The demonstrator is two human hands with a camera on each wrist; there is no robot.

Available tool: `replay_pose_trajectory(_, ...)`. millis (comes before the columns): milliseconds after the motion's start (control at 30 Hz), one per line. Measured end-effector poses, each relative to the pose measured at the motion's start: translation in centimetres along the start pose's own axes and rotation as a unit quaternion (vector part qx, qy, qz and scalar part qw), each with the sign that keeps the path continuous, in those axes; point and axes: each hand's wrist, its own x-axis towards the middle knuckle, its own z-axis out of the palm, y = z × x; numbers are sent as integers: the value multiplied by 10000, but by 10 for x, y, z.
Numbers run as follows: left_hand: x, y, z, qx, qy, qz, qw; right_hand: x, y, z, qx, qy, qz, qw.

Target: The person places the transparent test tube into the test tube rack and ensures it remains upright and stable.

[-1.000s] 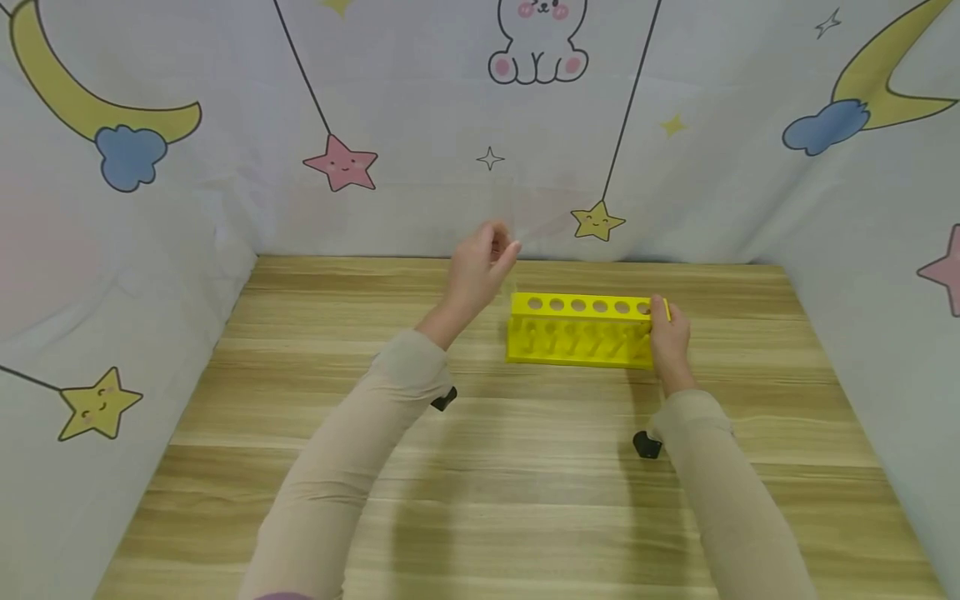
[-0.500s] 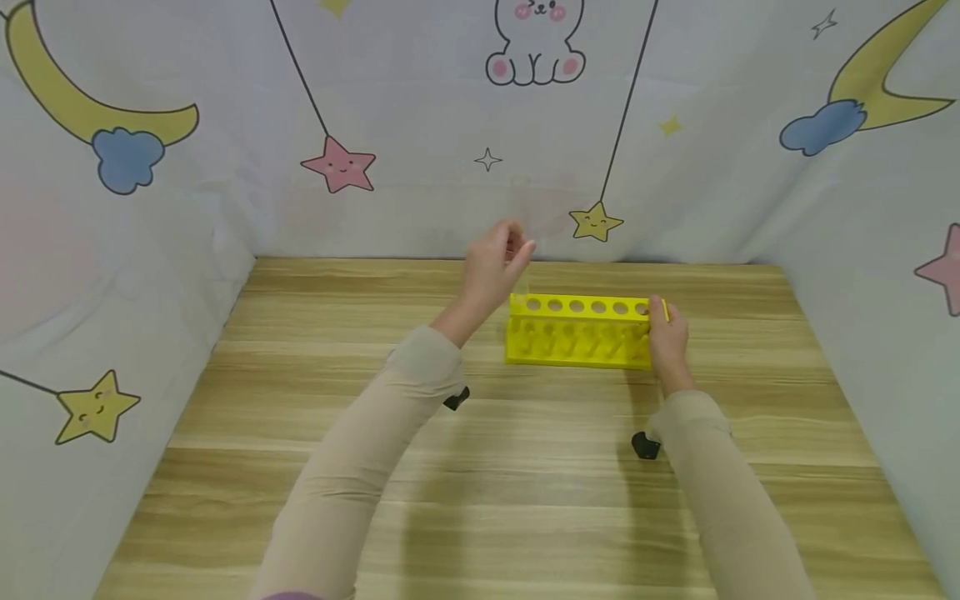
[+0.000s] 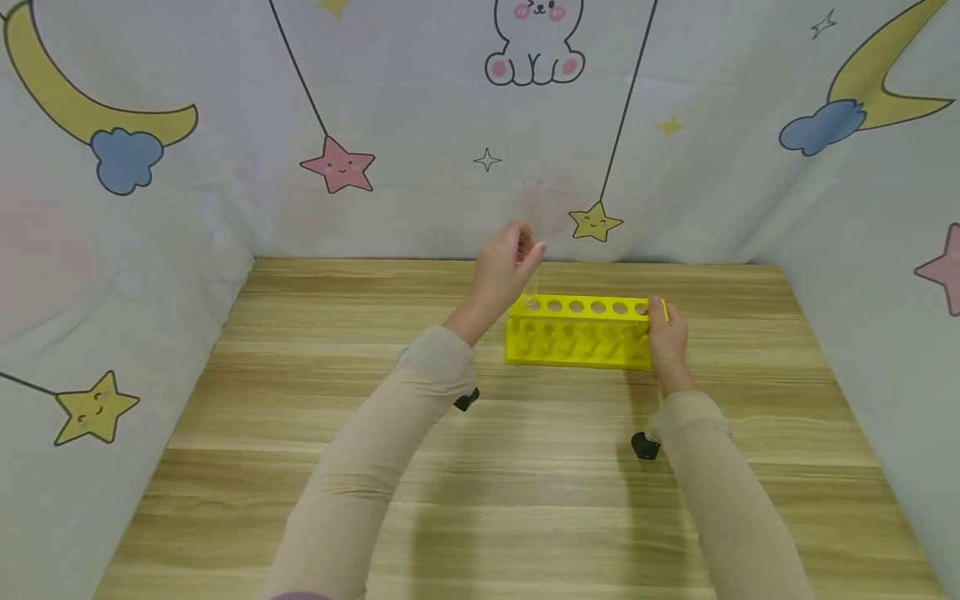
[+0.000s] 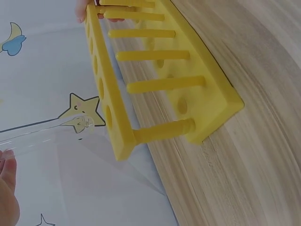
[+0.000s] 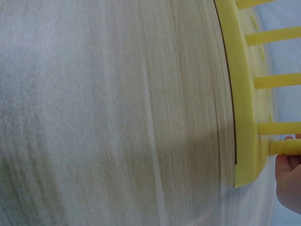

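Observation:
A clear test tube [image 4: 44, 134] is pinched between the thumb and fingers of my left hand [image 3: 501, 271]. In the left wrist view its rounded end points at the first hole of the yellow test tube rack [image 4: 123, 139], a little short of the top plate. The tube stands upright over the rack's left end in the head view, faint against the cloth. My right hand [image 3: 669, 337] grips the rack's right end, thumb on the top plate. Beside the end post, its fingers [image 5: 288, 181] show in the right wrist view. Pegs and holes of the rack are bare.
The rack stands on a wood-grain table [image 3: 555, 467] near its back edge. White cloth walls [image 3: 420, 100] printed with stars and moons close in the back and both sides. Black wrist-camera pieces [image 3: 646, 445] hang below the sleeves.
My left hand has moved right with the test tube, from left of the rack to over its leftmost hole. The right hand and the rack have kept their place.

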Motion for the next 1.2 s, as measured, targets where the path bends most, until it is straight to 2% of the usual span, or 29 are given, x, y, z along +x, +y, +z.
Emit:
replay_pose_trajectory(300,0,0,7,31,-63,-121,9999,2,2,1,-86,26,-6,10000)
replay_pose_trajectory(700,-2,-4,15,170,-28,3,9999,4,4,1,-133,83,-90,9998)
replay_pose_trajectory(933,-3,-6,18,85,-164,-161,9997,2,3,1,-50,94,-85,9999)
replay_pose_trajectory(1200,-5,-8,21,72,-115,-138,9998,1,1,0,9,8,-81,10000)
